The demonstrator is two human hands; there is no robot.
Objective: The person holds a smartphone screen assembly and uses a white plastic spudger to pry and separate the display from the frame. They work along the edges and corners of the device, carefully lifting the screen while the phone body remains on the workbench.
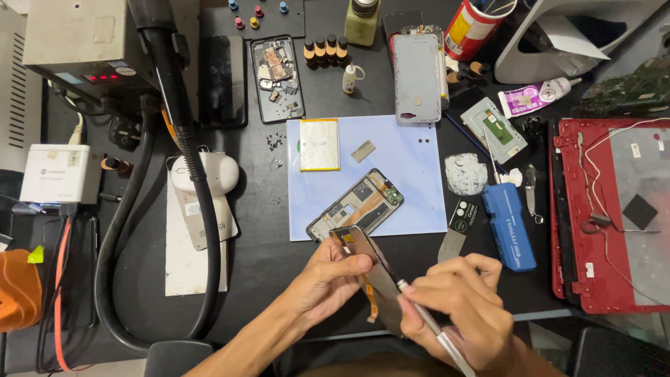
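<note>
Left hand [333, 274] pinches the screen [373, 276] just below the mat [412, 188]; right hand [457, 307] grips tweezers [433, 328] against it. A slip could scratch the screen or tear its orange flex.

Left hand [333, 276] gripping a detached phone screen panel [370, 269] tilted on edge, right hand [460, 307] holding a metal tool [436, 331] against it, opened phone frame [356, 204] (internals exposed) on pale blue mat [412, 181], battery [319, 144] nearby.

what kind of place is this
Most likely a phone and electronics repair bench. An opened phone lies on a blue mat, the left hand holds a detached screen panel while the right hand works it with a thin metal tool, and a red laptop shell lies stripped nearby.
</note>
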